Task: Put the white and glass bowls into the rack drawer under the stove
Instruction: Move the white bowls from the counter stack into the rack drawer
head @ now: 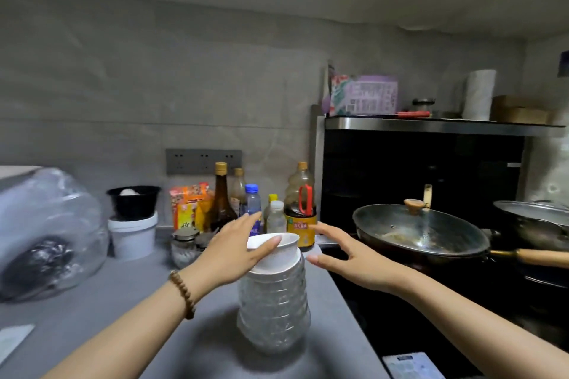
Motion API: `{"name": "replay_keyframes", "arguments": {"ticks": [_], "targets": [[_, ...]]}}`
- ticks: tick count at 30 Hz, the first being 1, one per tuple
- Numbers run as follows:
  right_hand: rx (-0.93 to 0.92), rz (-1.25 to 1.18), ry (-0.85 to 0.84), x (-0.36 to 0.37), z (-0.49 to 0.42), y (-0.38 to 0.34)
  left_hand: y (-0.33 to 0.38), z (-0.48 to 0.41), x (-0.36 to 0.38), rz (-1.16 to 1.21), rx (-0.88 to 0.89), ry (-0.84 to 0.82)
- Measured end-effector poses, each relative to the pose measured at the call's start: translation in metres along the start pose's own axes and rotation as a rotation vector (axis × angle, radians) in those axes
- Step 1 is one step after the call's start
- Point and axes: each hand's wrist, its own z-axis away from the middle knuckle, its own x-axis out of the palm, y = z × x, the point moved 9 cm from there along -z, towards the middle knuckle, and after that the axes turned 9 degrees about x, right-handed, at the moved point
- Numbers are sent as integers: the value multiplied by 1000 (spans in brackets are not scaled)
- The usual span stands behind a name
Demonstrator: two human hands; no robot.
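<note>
A tall stack of ribbed glass bowls (274,314) stands on the grey counter (123,301), near its right edge. White bowls (278,258) top the stack, the uppermost tilted. My left hand (234,252) lies against the top white bowl from the left, with its thumb across the rim and straight fingers behind it. My right hand (348,258) hovers spread just right of the stack, a small gap away. The drawer under the stove is out of view.
Sauce bottles (300,212) and a small jar (184,251) crowd the counter just behind the stack. A lidded wok (421,234) sits on the dark stove (400,317) to the right. A white bucket (132,234) and a plastic-wrapped appliance (46,234) stand left.
</note>
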Motion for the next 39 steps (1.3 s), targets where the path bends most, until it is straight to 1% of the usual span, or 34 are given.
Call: {"name": "replay_keyframes", "arguments": {"ticks": [2, 4, 8, 12, 14, 19, 21, 25, 28, 30, 33, 36, 39], "targets": [[17, -22, -42, 15, -11, -1, -19, 5, 9, 42, -58, -62], [29, -39, -68, 28, -20, -2, -30, 8, 18, 126, -82, -87], [54, -40, -81, 43, -33, -4, -36, 11, 25, 306, -62, -63], [35, -34, -17, 42, -39, -8, -31, 12, 22, 408, -24, 29], [16, -44, 21, 40, -41, -9, -33, 12, 21, 439, -18, 84], [14, -41, 107, 38, -43, -7, -35, 10, 24, 488, -15, 157], [-20, -67, 135, 31, -40, -13, -31, 10, 17, 517, 8, 215], [-110, -116, 185, 5, -29, -30, -9, 5, -3, 567, 88, 339], [-135, -141, 181, -15, -12, -36, 17, 1, -7, 654, 145, 370], [-137, -101, 200, -31, 1, -33, 36, -2, -4, 681, 182, 385], [-101, -43, 276, -62, 25, -17, 66, -8, 12, 766, 194, 345], [-104, -27, 291, -88, 58, -3, 102, -15, 43, 947, 183, 213], [-94, -13, 272, -112, 93, 21, 139, -21, 77, 1030, 169, 99]]}}
